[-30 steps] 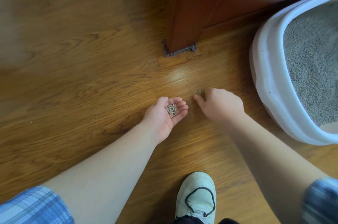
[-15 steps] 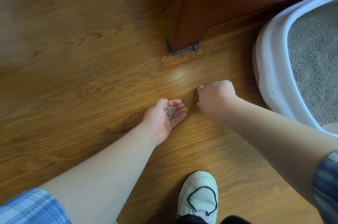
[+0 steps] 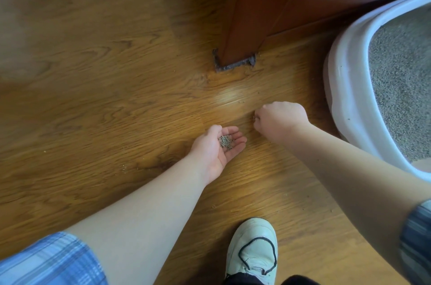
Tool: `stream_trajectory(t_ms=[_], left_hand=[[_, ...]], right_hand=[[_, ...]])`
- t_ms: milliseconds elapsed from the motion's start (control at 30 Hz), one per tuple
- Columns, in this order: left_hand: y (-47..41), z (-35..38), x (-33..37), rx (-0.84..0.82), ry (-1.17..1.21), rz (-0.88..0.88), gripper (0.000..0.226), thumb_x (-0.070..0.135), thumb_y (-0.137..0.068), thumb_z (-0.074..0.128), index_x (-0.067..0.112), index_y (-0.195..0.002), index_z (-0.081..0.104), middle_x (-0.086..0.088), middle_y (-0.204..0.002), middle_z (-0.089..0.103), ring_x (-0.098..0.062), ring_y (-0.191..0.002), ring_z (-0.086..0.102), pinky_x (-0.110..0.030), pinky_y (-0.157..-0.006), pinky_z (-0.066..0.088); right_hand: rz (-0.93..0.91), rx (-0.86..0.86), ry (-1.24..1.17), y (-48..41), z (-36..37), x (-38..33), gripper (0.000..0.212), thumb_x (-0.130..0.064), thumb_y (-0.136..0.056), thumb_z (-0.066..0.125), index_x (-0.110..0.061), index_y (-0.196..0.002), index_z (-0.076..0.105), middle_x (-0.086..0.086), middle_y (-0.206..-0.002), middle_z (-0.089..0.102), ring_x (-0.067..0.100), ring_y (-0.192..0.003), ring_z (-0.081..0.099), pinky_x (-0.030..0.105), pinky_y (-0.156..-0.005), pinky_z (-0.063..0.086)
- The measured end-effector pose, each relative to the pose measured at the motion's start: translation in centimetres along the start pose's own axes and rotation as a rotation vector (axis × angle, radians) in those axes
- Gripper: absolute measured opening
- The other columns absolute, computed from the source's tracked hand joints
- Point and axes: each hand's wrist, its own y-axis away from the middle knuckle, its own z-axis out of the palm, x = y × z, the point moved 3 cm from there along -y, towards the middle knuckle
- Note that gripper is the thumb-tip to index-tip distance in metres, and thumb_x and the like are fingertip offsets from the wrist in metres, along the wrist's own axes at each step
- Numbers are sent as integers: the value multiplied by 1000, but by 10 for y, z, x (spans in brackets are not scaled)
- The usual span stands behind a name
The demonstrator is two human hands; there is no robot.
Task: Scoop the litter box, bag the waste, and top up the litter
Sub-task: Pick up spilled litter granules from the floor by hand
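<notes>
The left hand lies palm up, loosely cupped, carrying a small heap of litter grains. Just to its right, the right hand is knuckles-up, fingers curled down to the floor; whether it pinches a grain I cannot tell. The litter box sits further right. The cup is shallow, so tilting it on the way to the box would likely scatter the heap. Stray specks left of the left forearm could be missed.

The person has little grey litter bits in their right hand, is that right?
No. The head view shows the litter bits lying in the open palm of the left hand; the right hand is curled over the floor.
</notes>
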Motion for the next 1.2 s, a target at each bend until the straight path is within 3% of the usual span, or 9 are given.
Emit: stream_trajectory(t_ms=[133,300,400,533,633,733,800,1000,1200], left_hand=[[-4,6,-1,16,-20,0,40,17,-103,33,-8,-115,62,-23,-102,67,-29,-88,69,-39,-81,61],[-7,6,-6,21,-21,6,42,21,-105,35,-7,-105,66,-26,-107,69,-31,-93,68,-44,-88,59],[-6,4,-9,9,-57,-19,45,27,-104,36,-3,-107,68,-24,-109,70,-31,-90,62,-39,-78,56],[-4,3,-8,2,-19,-35,42,27,-105,35,-3,-106,65,-21,-100,66,-21,-60,64,-30,-58,55],[-3,2,-4,-6,22,-12,37,23,-104,36,-4,-106,61,-23,-99,68,-28,-79,69,-36,-70,60],[-3,0,1,4,44,-20,40,24,-105,36,-6,-107,63,-20,-91,70,-29,-82,70,-38,-76,61],[-1,0,4,3,52,-11,40,22,-105,35,-5,-104,64,-19,-88,69,-29,-82,70,-37,-76,61],[6,-5,7,-18,59,-3,37,19,-104,35,-6,-104,63,-19,-92,67,-31,-89,68,-38,-80,59],[6,-5,3,-21,56,-12,38,19,-104,35,-6,-104,64,-19,-91,68,-31,-88,69,-37,-77,60]], right_hand=[[77,131,-125,5,6,-2,25,-32,-89,48,-20,-71,60,-3,-63,53,23,-59,56,27,-51,39],[62,210,-393,39,5,-18,27,-40,-88,48,-21,-69,54,-4,-63,57,26,-63,58,29,-56,47],[-24,116,-465,62,11,-42,28,-46,-93,45,-26,-74,50,-6,-66,59,24,-67,58,30,-59,43],[-42,16,-468,67,17,-43,47,-64,-95,40,-26,-68,48,-6,-68,59,20,-69,59,30,-56,39],[7,122,-613,56,16,-28,38,-50,-101,42,-24,-77,55,-6,-69,60,21,-71,61,33,-60,46],[23,440,-739,42,13,-4,16,-9,-96,46,-18,-96,60,1,-91,60,25,-88,57,37,-76,50],[-20,523,-652,31,19,7,47,10,-85,43,-12,-121,64,5,-105,57,27,-99,49,37,-85,46],[-66,521,-500,29,51,15,67,12,-80,44,-25,-131,67,3,-106,55,30,-93,46,48,-77,51],[-69,628,-590,44,59,19,64,11,-77,39,-16,-126,70,8,-116,60,33,-101,50,35,-94,42]])
